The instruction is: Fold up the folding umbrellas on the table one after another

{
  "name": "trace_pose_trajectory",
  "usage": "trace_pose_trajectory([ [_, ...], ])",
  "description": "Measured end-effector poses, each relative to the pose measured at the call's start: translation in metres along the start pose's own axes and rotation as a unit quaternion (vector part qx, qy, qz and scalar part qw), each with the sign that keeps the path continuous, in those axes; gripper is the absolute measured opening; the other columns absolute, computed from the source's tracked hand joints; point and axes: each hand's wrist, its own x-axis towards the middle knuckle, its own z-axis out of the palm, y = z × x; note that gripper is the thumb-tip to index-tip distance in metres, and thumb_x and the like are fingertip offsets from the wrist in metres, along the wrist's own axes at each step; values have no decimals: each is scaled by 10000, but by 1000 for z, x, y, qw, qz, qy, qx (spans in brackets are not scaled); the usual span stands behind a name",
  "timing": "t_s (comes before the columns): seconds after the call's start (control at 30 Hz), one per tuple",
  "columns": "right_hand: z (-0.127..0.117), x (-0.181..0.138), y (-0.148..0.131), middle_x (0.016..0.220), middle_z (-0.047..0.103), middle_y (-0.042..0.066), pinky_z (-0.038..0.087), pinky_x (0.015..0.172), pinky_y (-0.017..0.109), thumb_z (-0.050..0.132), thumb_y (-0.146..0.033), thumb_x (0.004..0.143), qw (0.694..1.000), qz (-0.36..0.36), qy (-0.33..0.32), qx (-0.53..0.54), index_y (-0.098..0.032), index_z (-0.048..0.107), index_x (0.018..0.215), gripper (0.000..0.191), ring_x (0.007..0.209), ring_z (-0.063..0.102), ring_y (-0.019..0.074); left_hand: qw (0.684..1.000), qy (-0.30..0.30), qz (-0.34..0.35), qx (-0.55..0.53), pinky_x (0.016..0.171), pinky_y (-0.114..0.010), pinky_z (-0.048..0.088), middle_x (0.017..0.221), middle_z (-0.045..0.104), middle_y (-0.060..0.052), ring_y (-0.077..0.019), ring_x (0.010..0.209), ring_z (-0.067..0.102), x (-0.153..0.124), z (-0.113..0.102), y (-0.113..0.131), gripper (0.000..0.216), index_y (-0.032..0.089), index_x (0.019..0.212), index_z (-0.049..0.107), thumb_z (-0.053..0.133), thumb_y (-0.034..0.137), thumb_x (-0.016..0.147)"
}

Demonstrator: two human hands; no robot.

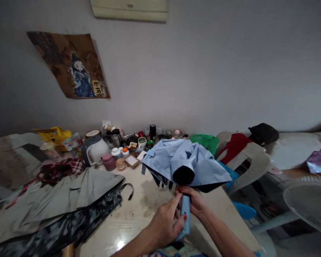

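A light blue folding umbrella [182, 157] is held above the table's near part, its loose canopy partly spread and pointing away from me. Dark lining shows along the canopy's lower edge. My left hand [163, 221] is closed around the blue handle [186, 210], thumb laid across it. Higher up, just beneath the canopy, my right hand [194, 201] has its fingers wrapped at the top of the handle; part of that grip is hidden. To the left, a grey umbrella [77, 192] with a camouflage-patterned part [85, 217] and a dark strap lies loosely on the table.
Along the wall on the table [133, 210] stand a kettle [97, 150], a pink jar [108, 162], several bottles and a small box [132, 161]. A green bag [205, 142] lies behind the umbrella. At right are a chair [246, 164] and a fan [307, 203].
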Motion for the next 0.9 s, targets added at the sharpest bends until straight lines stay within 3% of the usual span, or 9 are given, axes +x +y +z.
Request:
trace_pose_trajectory([
  [0.03, -2, -2, -6, 543, 593, 36, 460, 587, 239, 806, -213, 462, 1000, -7, -16, 13, -89, 660, 546, 209, 551, 527, 114, 998, 39, -5, -45, 738, -350, 511, 908, 691, -141, -223, 751, 646, -6, -5, -5, 478, 98, 1262, 540, 475, 345, 858],
  [0.1, -5, -5, -16, 516, 522, 5, 422, 527, 217, 802, -163, 487, 997, -21, -50, 46, -92, 630, 547, 196, 494, 452, 74, 973, 140, -86, -161, 560, -276, 472, 684, 633, -57, -156, 568, 574, -12, -17, -16, 370, 128, 1052, 626, 476, 411, 867],
  [0.17, -8, -6, -23, 522, 457, -25, 369, 471, 194, 777, -123, 522, 993, -27, -81, 80, -100, 608, 574, 178, 460, 368, 44, 912, 215, -192, -293, 504, -243, 435, 680, 610, -38, -136, 554, 554, -10, -32, -25, 389, 138, 971, 605, 540, 493, 826],
  [0.27, -8, -6, -24, 529, 403, -37, 332, 445, 171, 743, -113, 551, 986, -20, -121, 115, -113, 581, 582, 166, 458, 323, 36, 824, 199, -278, -451, 683, -287, 495, 946, 650, -112, -199, 854, 630, 3, -53, -34, 534, 144, 1030, 573, 683, 554, 706],
  [0.33, -5, -5, -20, 529, 402, -36, 320, 439, 159, 736, -124, 558, 982, -2, -139, 124, -106, 588, 590, 152, 451, 305, 28, 803, 164, -304, -486, 780, -344, 489, 1088, 619, -136, -244, 1006, 595, 13, -61, -40, 603, 157, 1021, 584, 758, 571, 617],
  [0.5, 1, -6, -7, 590, 525, 2, 278, 412, 159, 766, -200, 540, 980, 22, -154, 121, -103, 621, 613, 189, 412, 264, 3, 792, 18, -296, -533, 786, -408, 462, 858, 623, -67, -222, 877, 582, 30, -59, -50, 578, 149, 773, 613, 882, 513, 414],
  [0.63, 6, -8, -2, 547, 516, -12, 268, 418, 172, 824, -273, 518, 985, 36, -126, 110, -127, 603, 596, 276, 411, 312, 22, 775, -22, -229, -589, 829, -444, 445, 807, 654, -47, -209, 827, 597, 33, -53, -40, 538, 164, 758, 655, 928, 395, 356],
  [0.77, 10, -7, 10, 552, 555, 9, 328, 461, 226, 865, -358, 485, 1000, 1, 5, 4, -128, 598, 597, 370, 444, 401, 66, 815, -49, -201, -541, 860, -404, 424, 807, 686, -60, -210, 829, 607, 39, -42, -21, 554, 147, 791, 703, 911, 440, 369],
  [0.9, 2, 1, 32, 440, 484, 4, 291, 461, 264, 832, -486, 466, 979, -33, 110, -166, -147, 529, 450, 454, 441, 377, 93, 860, -12, -230, -455, 930, -416, 397, 681, 671, -23, -192, 754, 588, 44, -25, -15, 444, 144, 640, 687, 870, 483, 418],
])
